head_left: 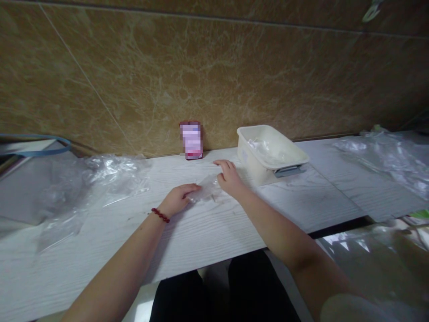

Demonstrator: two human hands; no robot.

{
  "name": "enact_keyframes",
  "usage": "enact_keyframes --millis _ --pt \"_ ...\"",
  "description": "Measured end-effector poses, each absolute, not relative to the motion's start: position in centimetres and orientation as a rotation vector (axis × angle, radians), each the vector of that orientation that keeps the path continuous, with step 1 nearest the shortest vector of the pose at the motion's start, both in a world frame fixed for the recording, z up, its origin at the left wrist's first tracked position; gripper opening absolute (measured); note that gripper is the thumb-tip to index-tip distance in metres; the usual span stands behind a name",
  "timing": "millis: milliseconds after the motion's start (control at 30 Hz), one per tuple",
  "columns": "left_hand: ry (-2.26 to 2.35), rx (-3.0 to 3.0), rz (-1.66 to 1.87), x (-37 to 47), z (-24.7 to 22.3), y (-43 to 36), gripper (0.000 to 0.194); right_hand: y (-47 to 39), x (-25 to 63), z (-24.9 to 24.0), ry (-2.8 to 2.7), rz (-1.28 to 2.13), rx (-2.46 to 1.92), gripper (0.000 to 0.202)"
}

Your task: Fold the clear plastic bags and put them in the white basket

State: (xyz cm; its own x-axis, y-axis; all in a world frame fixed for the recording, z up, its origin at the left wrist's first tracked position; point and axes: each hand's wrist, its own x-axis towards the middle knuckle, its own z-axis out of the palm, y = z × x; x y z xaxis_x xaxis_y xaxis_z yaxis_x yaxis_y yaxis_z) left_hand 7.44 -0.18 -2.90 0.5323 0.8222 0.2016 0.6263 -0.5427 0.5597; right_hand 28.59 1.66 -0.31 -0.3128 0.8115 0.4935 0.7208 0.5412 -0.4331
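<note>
A small clear plastic bag [207, 189] lies between my two hands, just above the light wood-grain table [201, 237]. My left hand [179, 199], with a dark red bead bracelet [161, 215] at its wrist, grips the bag's left end between thumb and fingers. At the opposite end is my right hand [230, 178]. Its thumb rests on the bag's edge while the index finger sticks out towards the wall; the other fingers are curled and partly hidden. Something small and thin shows at the bag's lower edge, too blurred to name.
A white plastic bin [250, 161] with clear bags inside stands right of my right hand. Against the tiled wall [167, 80] leans a phone [192, 141]. More clear bags [117, 174] lie at left beside a grey box [30, 192], and others [398, 156] at far right.
</note>
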Motion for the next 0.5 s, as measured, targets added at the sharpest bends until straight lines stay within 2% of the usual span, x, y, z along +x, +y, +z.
enact_keyframes --millis 167,333,500 --pt "1.386 2.247 0.617 7.5 -3.1 -0.2 0.05 -1.1 27.1 0.5 -2.509 0.148 -1.021 0.068" --pt "1.343 2.263 0.635 7.5 -3.2 0.0 0.042 -0.1 26.2 -0.8 -2.59 0.204 -1.08 0.051" --pt "1.267 2.428 0.581 6.9 -3.8 0.6 0.035 1.9 26.8 -1.9 -2.715 0.232 -0.983 0.043"
